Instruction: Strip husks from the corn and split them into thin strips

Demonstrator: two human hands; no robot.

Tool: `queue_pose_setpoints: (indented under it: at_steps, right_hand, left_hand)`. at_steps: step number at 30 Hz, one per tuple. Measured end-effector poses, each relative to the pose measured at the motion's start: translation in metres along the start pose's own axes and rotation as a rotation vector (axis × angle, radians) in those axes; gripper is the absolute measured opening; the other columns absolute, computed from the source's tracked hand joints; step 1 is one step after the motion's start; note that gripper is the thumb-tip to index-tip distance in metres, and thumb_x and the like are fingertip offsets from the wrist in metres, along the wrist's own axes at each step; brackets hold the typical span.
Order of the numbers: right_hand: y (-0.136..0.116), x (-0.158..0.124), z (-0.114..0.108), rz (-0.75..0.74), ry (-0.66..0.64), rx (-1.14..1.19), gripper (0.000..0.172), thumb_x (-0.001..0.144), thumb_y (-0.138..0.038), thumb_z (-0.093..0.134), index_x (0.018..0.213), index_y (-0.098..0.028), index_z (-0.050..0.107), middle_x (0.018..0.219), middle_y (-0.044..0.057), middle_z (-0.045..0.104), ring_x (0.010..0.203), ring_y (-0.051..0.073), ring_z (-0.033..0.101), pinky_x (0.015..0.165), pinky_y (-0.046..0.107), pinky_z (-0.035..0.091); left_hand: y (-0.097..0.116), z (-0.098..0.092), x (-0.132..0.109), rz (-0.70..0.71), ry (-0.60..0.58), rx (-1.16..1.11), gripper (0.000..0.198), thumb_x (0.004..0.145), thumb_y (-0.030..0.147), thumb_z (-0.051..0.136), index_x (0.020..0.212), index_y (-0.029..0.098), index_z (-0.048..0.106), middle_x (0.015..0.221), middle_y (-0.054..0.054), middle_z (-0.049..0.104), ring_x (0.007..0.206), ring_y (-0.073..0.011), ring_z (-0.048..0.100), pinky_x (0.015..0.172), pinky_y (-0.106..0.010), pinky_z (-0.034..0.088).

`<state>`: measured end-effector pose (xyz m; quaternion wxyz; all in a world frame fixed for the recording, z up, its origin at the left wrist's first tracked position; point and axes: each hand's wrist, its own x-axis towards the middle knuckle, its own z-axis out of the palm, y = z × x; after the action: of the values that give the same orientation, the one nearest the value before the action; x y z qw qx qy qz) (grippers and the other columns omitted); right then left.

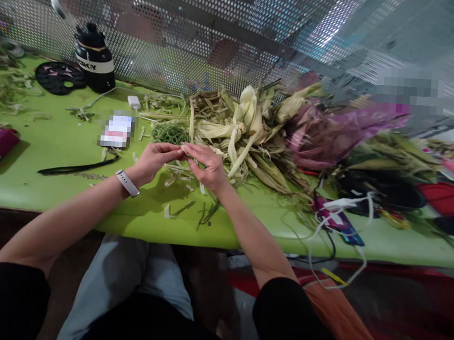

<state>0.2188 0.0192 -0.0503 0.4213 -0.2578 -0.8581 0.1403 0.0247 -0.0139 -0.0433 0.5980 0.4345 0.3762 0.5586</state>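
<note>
My left hand (pixel 154 159), with a white band on its wrist, and my right hand (pixel 207 167) meet over the green table (pixel 130 220). The fingertips of both are pinched together around a small pale piece (pixel 183 148), mostly covered by the fingers and too small to name. Just behind them lies a coil of thin green strands (pixel 170 133). A heap of pale, dry corn husks (pixel 249 130) spreads behind and to the right of my right hand. Beneath the hands, husk scraps (pixel 178 177) and short green stems (pixel 207 218) are scattered on the table.
Left of my hands lie a lit phone (pixel 117 130) and a black strap (pixel 77 169). Farther back stand a black bottle (pixel 96 65) and a white charger (pixel 134 102). To the right are a pink plastic bag (pixel 323 132) and tangled white cables (pixel 341 206). A perforated metal panel (pixel 174 37) rises behind.
</note>
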Motion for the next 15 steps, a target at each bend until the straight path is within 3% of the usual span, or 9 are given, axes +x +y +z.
queue_pose_setpoints:
  at_steps: [6, 10, 15]
  right_hand:
    - [0.0036, 0.0009, 0.0001, -0.061, -0.002, -0.142, 0.037, 0.094, -0.027, 0.053, 0.126, -0.027, 0.072, 0.129, 0.006, 0.072, 0.119, 0.025, 0.067, 0.106, 0.048, 0.052]
    - [0.0031, 0.0019, -0.0016, -0.099, 0.000, -0.186, 0.033, 0.097, -0.029, 0.054, 0.123, -0.026, 0.074, 0.126, 0.006, 0.074, 0.117, 0.026, 0.067, 0.106, 0.048, 0.053]
    - [0.0042, 0.0014, -0.0007, -0.055, -0.021, -0.224, 0.032, 0.100, -0.032, 0.052, 0.122, -0.026, 0.074, 0.124, 0.007, 0.074, 0.115, 0.028, 0.067, 0.104, 0.050, 0.052]
  left_hand:
    - [-0.0029, 0.0015, 0.0017, -0.070, 0.074, -0.015, 0.016, 0.065, 0.023, 0.089, 0.077, 0.017, 0.080, 0.089, -0.006, 0.080, 0.093, -0.0167, 0.072, 0.094, -0.032, 0.053]
    - [-0.0001, 0.0044, 0.0010, -0.063, 0.083, -0.004, 0.006, 0.070, 0.016, 0.083, 0.075, 0.018, 0.080, 0.086, -0.004, 0.079, 0.090, -0.0137, 0.070, 0.098, -0.031, 0.050]
    - [0.0018, 0.0058, 0.0000, -0.082, 0.075, 0.021, 0.005, 0.076, 0.014, 0.078, 0.074, 0.018, 0.079, 0.083, -0.004, 0.078, 0.090, -0.0133, 0.069, 0.096, -0.030, 0.050]
